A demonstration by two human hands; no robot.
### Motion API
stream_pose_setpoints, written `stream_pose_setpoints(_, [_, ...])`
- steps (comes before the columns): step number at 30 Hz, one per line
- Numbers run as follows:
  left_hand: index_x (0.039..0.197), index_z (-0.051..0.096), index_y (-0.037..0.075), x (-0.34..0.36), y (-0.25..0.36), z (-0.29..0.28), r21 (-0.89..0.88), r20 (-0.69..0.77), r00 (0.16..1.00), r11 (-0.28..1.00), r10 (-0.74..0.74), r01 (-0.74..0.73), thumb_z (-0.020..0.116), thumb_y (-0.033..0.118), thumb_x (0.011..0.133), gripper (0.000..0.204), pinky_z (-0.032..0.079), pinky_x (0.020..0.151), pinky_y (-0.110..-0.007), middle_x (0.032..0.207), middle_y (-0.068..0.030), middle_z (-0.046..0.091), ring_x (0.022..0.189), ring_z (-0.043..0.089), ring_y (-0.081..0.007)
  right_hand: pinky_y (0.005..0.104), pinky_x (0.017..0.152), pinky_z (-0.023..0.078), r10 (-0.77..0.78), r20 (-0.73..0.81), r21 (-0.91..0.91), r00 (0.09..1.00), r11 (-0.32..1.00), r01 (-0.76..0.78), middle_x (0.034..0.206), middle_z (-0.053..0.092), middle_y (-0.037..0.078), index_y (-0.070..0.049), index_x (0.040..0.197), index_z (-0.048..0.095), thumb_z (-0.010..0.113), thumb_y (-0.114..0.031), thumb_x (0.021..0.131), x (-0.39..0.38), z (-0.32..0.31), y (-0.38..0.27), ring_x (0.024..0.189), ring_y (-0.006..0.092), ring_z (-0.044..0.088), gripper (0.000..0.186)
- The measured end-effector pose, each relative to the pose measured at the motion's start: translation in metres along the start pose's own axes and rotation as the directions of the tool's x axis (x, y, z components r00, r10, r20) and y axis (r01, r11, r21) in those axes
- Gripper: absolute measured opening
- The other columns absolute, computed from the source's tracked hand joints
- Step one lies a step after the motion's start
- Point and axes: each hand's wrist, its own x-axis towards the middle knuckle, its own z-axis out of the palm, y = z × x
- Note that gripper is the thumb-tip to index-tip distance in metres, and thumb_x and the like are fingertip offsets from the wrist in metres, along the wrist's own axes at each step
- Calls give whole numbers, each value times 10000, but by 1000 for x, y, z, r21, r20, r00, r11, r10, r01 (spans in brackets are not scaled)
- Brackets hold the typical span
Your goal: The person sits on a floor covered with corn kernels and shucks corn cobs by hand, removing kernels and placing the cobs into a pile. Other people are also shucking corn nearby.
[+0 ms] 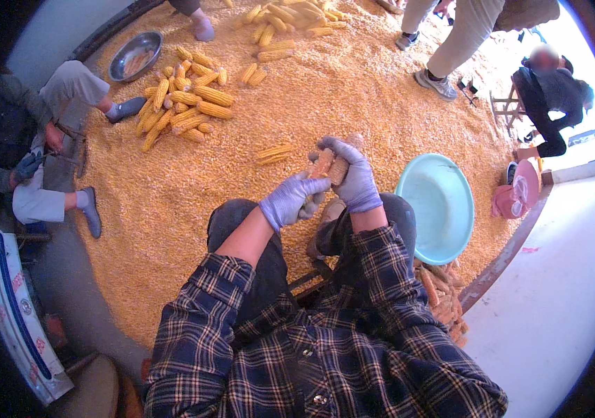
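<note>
My left hand [294, 200], in a pale purple glove, is closed on a mostly bare reddish corn cob [322, 164] above my knees. Beside it my right hand [357, 179], gloved alike, is wrapped round another corn cob [338, 171]; the two cobs press against each other. A cob end [355, 141] sticks out past my right fingers; whether it belongs to the same cob I cannot tell. Just beyond my hands, a few yellow ears of corn [274, 154] lie on the spread of loose kernels [172, 258].
A light blue basin [435, 209] stands at my right, by a heap of stripped cobs [440, 296]. Piles of yellow ears [186, 101] lie ahead, near a metal bowl [135, 57]. Other people sit at left [67, 90] and far right [555, 97]; another stands ahead right [468, 35].
</note>
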Motion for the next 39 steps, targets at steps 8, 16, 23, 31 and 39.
stream_pose_setpoints(8, [823,510,94,3,-7,-14,-12,173,980,995,-100,104,616,305,784,240,320,345,-205,584,-5,476,418,443,-86,431,702,514,30,173,-83,984,996,-16,908,580,145,2,1036,490,545,-108,774,-8,5,0,837,304,594,290])
stream_pose_setpoints(16, [963,501,34,21,-20,-8,903,-223,794,427,566,-51,664,170,688,347,478,687,-330,863,-107,572,789,584,-228,364,704,498,-131,-163,0,978,991,132,839,590,140,14,915,516,552,-56,756,16,-18,15,744,265,603,178])
stream_pose_setpoints(23, [991,521,45,1,3,-10,335,-154,966,931,206,-145,558,392,827,385,493,538,-293,756,-81,584,661,602,-174,390,726,491,-7,2,36,1000,999,7,907,589,133,-6,977,521,533,-121,786,3,-10,-4,822,271,586,224])
stream_pose_setpoints(31, [999,537,108,12,-2,-19,-242,-108,979,950,175,-197,446,500,849,430,489,596,-289,743,-65,591,656,584,-173,365,672,504,-124,-120,-141,985,984,107,882,592,103,-36,958,541,556,-132,783,-2,-5,-2,773,221,588,200])
stream_pose_setpoints(39, [889,559,132,6,3,-30,-58,-313,903,943,293,-326,537,470,820,346,486,579,-280,727,-22,582,623,570,-141,328,556,504,-49,-70,-463,996,886,11,803,601,86,-20,918,550,589,-200,802,-15,-1,-2,659,213,601,217])
